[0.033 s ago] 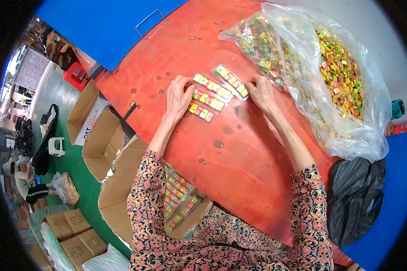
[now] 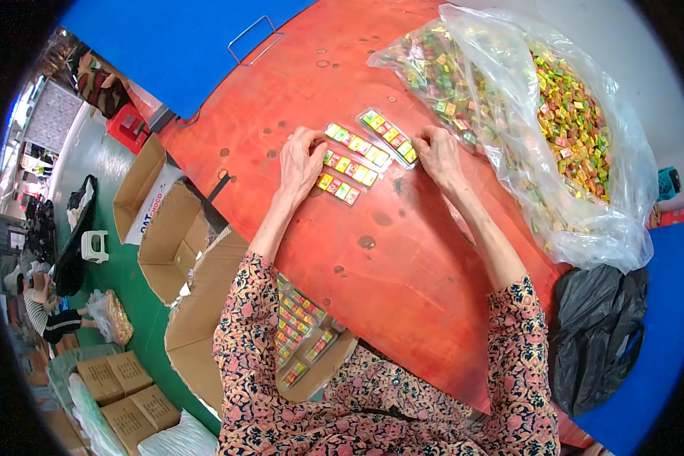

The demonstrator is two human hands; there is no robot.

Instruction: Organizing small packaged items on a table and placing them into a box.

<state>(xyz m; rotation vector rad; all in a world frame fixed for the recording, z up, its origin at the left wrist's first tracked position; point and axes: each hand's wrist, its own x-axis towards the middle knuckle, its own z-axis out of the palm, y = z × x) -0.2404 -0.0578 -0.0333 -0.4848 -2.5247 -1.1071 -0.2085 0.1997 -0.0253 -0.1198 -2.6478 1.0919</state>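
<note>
Several clear narrow plastic trays, each with a row of small yellow, red and green wrapped cubes, lie on the red table [image 2: 403, 258] between my hands. My left hand [image 2: 301, 161] is closed, its bent fingertips at the left ends of three roughly parallel trays: an upper tray [image 2: 357, 144], a middle tray [image 2: 350, 168] and a lower tray [image 2: 338, 188]. With thumb and fingers pinched together, my right hand [image 2: 441, 159] touches the lower right end of a slanted tray [image 2: 388, 137]. What lies inside each pinch is mostly hidden by the fingers.
A large clear plastic bag [image 2: 501, 152] full of loose wrapped cubes spreads across the right side. Below it hangs a black plastic bag [image 2: 599, 334]. An open carton [image 2: 197, 346] at the table's left edge holds filled trays [image 2: 296, 323]. Another person [image 2: 45, 308] sits far left.
</note>
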